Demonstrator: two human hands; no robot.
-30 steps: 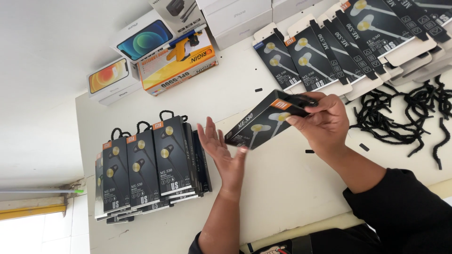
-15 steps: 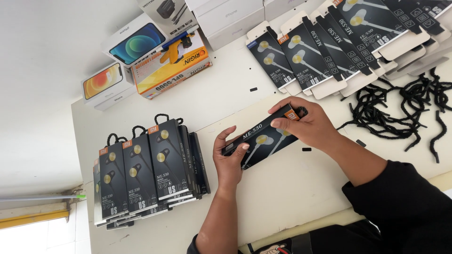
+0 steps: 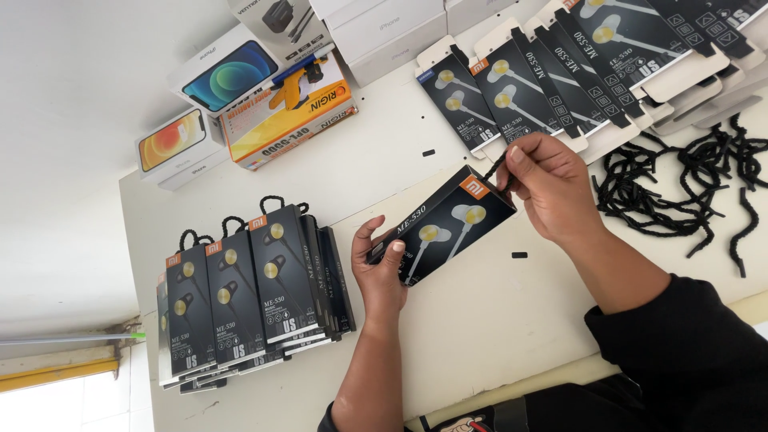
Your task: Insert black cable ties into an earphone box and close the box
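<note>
White table (image 3: 480, 320): left hand (image 3: 380, 276) holds earphone box (image 3: 444, 224); right hand (image 3: 548, 184) pinches cord (image 3: 494, 166).

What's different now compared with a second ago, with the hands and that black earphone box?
The left hand, open a second ago, now grips the lower end of the black cardboard earphone box. The right hand let go of the box and pinches a black cord loop at its top. The standing finished boxes stayed put.

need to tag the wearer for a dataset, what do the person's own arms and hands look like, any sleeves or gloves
Both hands are bare: no gloves, rings or watch in view. The left hand joins a forearm uncovered down to the frame edge. The right hand has a bare wrist and lower forearm, then a loose black long sleeve pushed up. The fingers have short, unpainted nails.
</note>
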